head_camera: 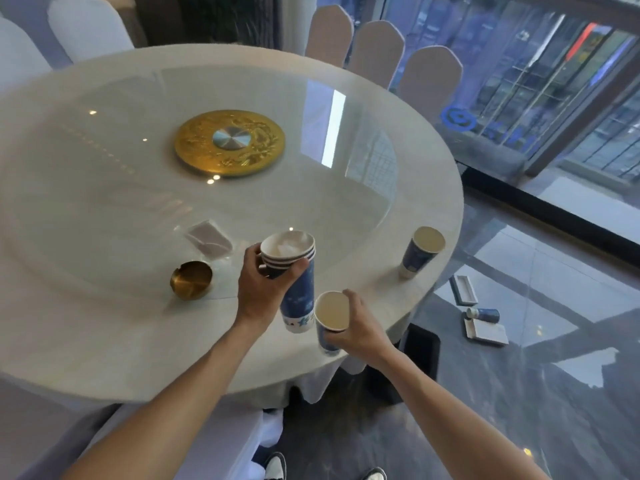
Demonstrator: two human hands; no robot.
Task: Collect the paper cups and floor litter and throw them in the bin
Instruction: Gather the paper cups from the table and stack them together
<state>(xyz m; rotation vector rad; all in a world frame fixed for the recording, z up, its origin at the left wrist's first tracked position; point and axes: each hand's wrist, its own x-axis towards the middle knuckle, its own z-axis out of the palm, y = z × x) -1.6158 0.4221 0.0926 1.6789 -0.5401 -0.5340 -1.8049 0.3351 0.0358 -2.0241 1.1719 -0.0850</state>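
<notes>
Left hand point(259, 285) grips the nested cup stack point(294, 271), mouth tilted up-left. Right hand point(360, 323) wraps a single cup point(330, 318), upright, just right of and below the stack. Next: nest it. Last table cup point(420, 252) stands further right, nearer my right hand.

You had bare surface point(104, 334) left of the brass ashtray point(190, 279). Beyond the ashtray a clear wrapper point(209, 238) lay in the way. Far right of it, one paper cup point(420, 251) stood at the edge.
</notes>
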